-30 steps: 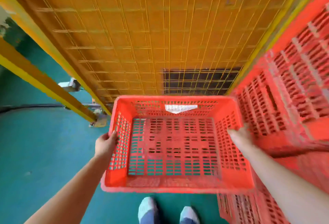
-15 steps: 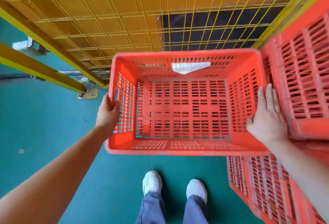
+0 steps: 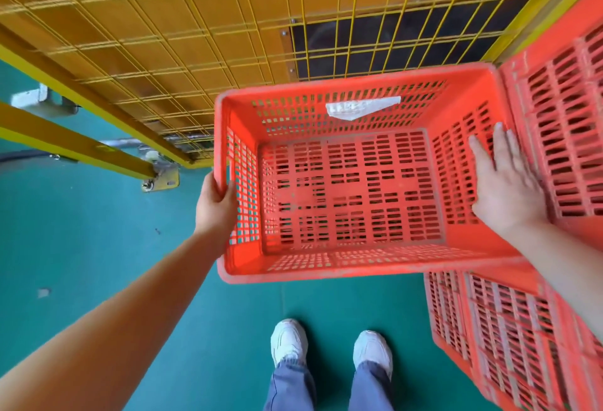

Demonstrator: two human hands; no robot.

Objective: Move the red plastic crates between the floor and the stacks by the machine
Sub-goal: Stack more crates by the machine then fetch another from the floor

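A person is standing over a green floor (image 3: 98, 247), holding an empty red crate (image 3: 352, 188) out in front at the centre of the frame, white shoes (image 3: 288, 342) showing below it. The left hand (image 3: 217, 202) is gripping the crate's left rim, thumb hooked inside and fingers wrapped round the outer edge. The right hand (image 3: 509, 188) is lying open with fingers straight along the crate's right wall. A second ago it was clasping that rim.

Over the last second the crate has been travelling towards the right of the frame. Its right side is now sitting hard against the stack of red crates (image 3: 561, 136) along the right edge. From this angle I cannot tell whether its right corner is already resting on the lower crates or only hanging above them.

A white label (image 3: 362, 107) is showing on the far inner wall, and a yellow wire fence (image 3: 163, 35) is filling the upper frame.

The flattened hand suggests carrying is giving way to pushing the crate into place beside or onto the stack.
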